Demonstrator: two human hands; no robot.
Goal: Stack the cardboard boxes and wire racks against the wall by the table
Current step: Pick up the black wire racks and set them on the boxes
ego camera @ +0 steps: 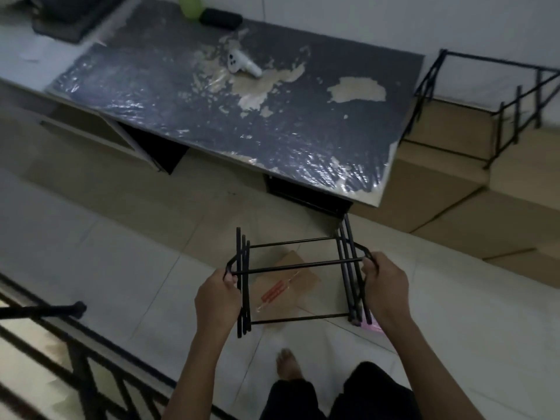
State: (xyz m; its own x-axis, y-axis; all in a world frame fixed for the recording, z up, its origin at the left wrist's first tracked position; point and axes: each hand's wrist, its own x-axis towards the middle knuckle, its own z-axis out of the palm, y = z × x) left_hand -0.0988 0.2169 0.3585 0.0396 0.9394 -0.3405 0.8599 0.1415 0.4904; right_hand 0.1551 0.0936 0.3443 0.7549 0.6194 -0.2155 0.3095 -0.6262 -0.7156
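I hold a black wire rack point(298, 266) in the air in front of me, above the tiled floor. My left hand point(216, 294) grips its left end and my right hand point(382, 280) grips its right end. Below the rack a small flat cardboard piece point(291, 283) with a red mark lies on the floor. To the right of the table, cardboard boxes point(454, 183) sit stacked by the white wall. A second black wire rack point(497, 107) stands on top of them.
A dark table point(242, 116) with peeling plastic-covered top stands ahead, carrying a white controller point(242, 63), a green bottle point(189, 4) and a black case point(221, 18). A black railing point(75, 344) runs at the lower left. My bare foot point(288, 362) is on the tiles.
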